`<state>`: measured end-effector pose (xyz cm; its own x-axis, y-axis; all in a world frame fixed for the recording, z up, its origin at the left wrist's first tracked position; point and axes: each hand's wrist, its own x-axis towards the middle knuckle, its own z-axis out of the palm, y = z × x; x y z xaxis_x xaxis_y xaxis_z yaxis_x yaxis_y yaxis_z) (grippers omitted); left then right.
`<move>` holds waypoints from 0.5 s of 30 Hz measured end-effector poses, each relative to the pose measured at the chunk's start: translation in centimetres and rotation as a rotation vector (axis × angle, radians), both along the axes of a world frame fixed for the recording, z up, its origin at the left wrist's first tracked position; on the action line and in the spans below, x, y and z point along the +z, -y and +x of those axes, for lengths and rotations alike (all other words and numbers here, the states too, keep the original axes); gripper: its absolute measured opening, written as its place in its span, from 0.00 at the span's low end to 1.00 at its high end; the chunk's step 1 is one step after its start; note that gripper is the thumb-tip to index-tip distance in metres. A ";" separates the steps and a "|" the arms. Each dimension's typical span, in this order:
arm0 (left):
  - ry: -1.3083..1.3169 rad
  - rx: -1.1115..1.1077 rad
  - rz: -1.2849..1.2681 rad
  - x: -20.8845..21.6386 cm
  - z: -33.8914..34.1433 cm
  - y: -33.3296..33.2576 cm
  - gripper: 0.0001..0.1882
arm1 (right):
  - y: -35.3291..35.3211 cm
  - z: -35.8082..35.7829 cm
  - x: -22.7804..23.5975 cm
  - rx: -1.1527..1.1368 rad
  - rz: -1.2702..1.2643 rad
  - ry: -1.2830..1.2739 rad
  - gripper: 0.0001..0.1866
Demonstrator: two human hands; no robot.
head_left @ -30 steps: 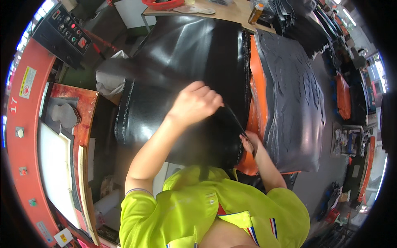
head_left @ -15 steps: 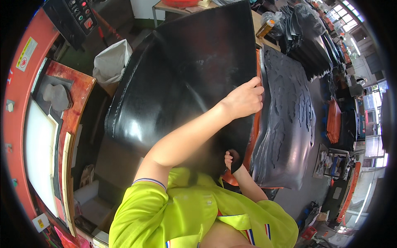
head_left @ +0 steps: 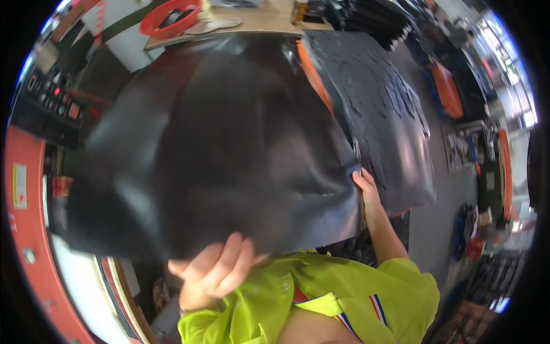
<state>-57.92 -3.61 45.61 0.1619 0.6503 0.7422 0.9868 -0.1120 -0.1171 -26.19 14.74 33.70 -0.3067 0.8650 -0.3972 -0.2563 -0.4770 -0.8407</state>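
A large, glossy black rubber-like sheet [head_left: 246, 143] spreads out in front of me, bowed and creased toward its right side. My left hand [head_left: 220, 266] is closed at the sheet's near edge, fingers curled and slightly blurred; the thumb is partly hidden. On the right edge near the front corner, my right hand [head_left: 366, 184] pinches the same sheet, with its thumb on top and the other fingers partly hidden. Just beyond that hand lies a stack of dark sheets [head_left: 381, 109] with rippled surfaces. An orange layer [head_left: 314, 77] shows between the stack and the sheet.
Behind the sheet stands a wooden table [head_left: 260, 20] with a red basin [head_left: 171, 17] and a bottle [head_left: 299, 11]. A red machine frame [head_left: 26, 172] and its black control panel [head_left: 48, 103] are at the left. Grey floor [head_left: 427, 189] runs along the right.
My left hand has gone from the sheet's right edge to its near edge. The sheet's near edge has come closer and swung left. My right hand is now farther up and right.
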 end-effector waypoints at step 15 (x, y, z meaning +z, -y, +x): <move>0.253 -0.352 -0.516 -16.2 0.5 8.6 0.13 | 3.1 2.8 -6.3 0.209 -0.078 0.274 0.16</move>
<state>-57.38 -12.25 29.39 0.2912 0.8722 0.3930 0.8714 -0.4114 0.2674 -23.35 11.62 27.40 -0.3470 0.7585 -0.5516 0.0837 -0.5608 -0.8237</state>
